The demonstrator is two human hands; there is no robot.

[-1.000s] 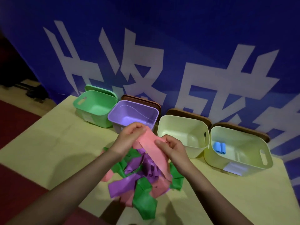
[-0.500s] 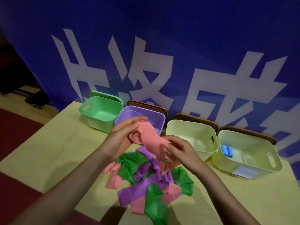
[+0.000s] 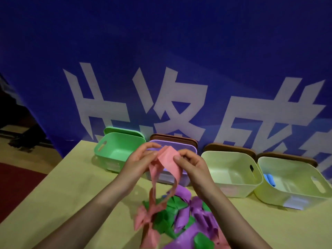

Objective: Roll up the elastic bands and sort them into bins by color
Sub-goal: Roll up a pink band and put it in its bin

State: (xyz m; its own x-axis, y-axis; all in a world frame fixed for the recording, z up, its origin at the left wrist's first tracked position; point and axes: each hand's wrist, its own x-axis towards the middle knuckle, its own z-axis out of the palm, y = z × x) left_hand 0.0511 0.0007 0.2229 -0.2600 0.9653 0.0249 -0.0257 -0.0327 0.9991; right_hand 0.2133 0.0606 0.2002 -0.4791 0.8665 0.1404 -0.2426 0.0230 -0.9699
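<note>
1. Pinching the upper end of a pink band (image 3: 168,159), the left hand (image 3: 142,159) and the right hand (image 3: 190,163) meet in the air in front of the purple bin (image 3: 190,150); thumb and fingertips (image 3: 177,157) of each hand are curled onto the flat strip, one at each side of it.
2. Below the fingers the band hangs in two loose strands, its lower end trailing into the pile of bands (image 3: 179,218).
3. That pile, a tangle of pink, green and purple strips, lies near the front edge of the table (image 3: 71,186), well short of the bins.
4. Along the table's back edge stand four bins in a row: a green bin (image 3: 106,150) at the left, then the purple one, then a pale yellow bin (image 3: 231,187), then a second pale yellow bin (image 3: 296,196) at the right.
5. Only that last bin shows sorted work: a blue roll (image 3: 269,179) against its left wall.
6. By my judgement the task is barely started; the pink band is unrolled and nearly all bands remain.
</note>
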